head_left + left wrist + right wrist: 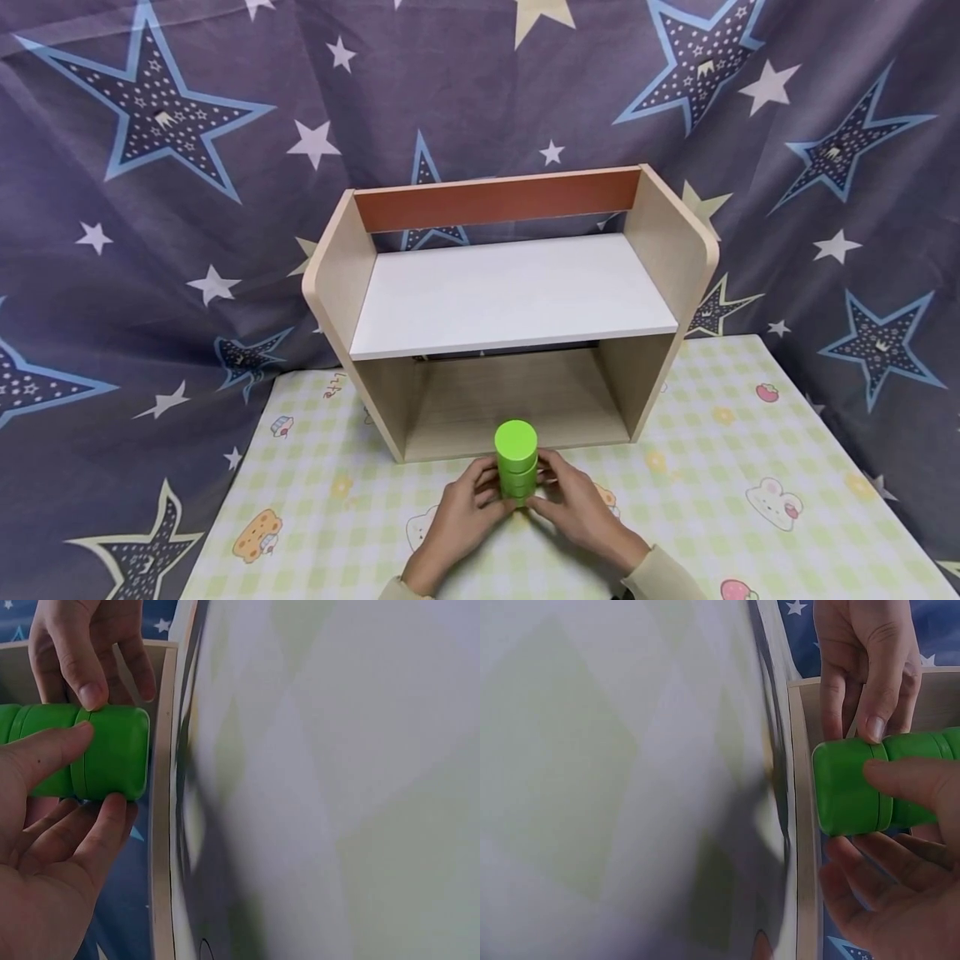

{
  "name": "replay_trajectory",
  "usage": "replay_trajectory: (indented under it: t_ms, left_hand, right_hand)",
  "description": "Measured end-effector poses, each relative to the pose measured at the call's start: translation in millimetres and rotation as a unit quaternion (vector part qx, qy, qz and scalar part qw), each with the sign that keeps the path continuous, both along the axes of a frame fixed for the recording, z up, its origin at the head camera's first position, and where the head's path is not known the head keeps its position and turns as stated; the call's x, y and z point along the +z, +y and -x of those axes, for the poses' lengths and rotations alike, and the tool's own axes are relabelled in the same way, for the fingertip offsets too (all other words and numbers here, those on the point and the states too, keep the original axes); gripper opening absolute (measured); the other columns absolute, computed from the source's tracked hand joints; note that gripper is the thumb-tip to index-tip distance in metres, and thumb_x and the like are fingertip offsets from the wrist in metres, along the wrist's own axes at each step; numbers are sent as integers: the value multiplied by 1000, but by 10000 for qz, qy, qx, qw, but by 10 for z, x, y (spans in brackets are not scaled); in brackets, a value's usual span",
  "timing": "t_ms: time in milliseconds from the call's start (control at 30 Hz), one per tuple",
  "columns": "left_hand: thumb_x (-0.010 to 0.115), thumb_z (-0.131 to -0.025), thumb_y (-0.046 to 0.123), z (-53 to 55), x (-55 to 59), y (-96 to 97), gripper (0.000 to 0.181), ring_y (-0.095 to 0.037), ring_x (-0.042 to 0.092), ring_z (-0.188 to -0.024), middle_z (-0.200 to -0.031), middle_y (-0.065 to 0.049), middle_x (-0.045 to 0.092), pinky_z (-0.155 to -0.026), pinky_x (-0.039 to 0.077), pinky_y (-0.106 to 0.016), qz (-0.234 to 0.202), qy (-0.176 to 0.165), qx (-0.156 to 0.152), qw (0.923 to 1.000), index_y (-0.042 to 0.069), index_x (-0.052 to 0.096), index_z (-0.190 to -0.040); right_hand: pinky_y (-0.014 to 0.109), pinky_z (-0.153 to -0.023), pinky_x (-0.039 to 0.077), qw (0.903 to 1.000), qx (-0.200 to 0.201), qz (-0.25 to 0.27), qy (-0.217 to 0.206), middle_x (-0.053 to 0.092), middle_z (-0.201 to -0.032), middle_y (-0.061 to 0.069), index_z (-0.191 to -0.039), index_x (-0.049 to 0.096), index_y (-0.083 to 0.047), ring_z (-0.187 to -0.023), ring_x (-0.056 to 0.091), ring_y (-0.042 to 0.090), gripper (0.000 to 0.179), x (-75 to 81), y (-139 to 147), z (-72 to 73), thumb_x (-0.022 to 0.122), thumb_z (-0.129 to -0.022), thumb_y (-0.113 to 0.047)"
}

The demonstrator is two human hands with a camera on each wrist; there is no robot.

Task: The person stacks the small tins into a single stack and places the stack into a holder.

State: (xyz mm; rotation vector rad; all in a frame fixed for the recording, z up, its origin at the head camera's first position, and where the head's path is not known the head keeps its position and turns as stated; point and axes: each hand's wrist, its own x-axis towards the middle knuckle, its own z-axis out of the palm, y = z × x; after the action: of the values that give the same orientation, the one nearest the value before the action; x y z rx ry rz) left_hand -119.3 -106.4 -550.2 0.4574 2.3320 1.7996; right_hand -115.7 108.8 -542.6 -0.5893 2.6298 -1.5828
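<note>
A bright green cylinder (516, 458) with a smooth flat top and rings grooved round its side stands upright in the head view, just before the shelf unit. My left hand (467, 510) holds it from the left, with the thumb near its lower end and the fingers on the far side. From the right, my right hand (576, 505) grips the same cylinder, thumb low as well. The left wrist view shows the cylinder's rounded lower end (118, 754) between both hands. Its wide lower section (847, 787) shows in the right wrist view, thumbs along a groove.
A wooden shelf unit has a white upper board (510, 292), a red-brown back rail (495, 200) and a wood-toned bottom board (517, 392). The table carries a green-checked cloth (712, 500) with cartoon prints. Behind hangs a dark curtain (247, 83) with stars.
</note>
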Motion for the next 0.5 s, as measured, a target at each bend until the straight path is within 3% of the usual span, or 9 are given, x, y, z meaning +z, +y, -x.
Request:
replay_trajectory:
  t_ms: [500]
  left_hand:
    - [80,-88,13,52,110,72,59,-19,67,-109,-131,-15,63,-89,54,-26,-30,36,-72,10000,9,52,-140]
  right_hand:
    - [40,-90,55,9999,-115,18,88,65,-122,4,-142,48,-7,-105,64,19,65,86,80,31,81,-87,-15]
